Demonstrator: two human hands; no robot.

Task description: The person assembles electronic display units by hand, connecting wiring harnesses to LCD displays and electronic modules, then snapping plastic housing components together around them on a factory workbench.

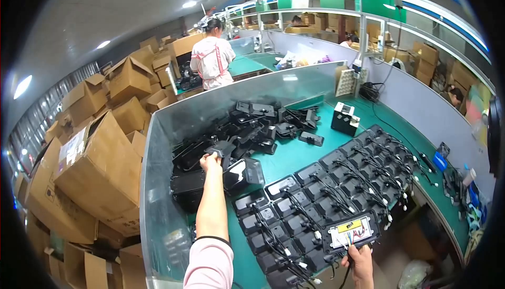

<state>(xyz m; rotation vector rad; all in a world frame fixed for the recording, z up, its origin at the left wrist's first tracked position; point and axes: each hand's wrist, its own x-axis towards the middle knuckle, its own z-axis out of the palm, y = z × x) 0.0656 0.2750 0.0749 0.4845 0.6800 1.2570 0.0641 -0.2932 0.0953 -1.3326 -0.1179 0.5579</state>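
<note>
Black plastic housings, heaped at the worktop's far left corner.
Our left hand closes its fingers on one housing's edge atop the heap; they look light, stiff, smooth, best gripped by the rim. Our right hand grips an open housing showing coloured wires, probably fragile. Rows of wired housings crowd the worktop between; cardboard boxes stand left.

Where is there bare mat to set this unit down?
Bare green mat lies between the heap of black parts and the rows of wired units. More shows beyond the small black box. It is crowded under the left hand and by the right hand.
</note>
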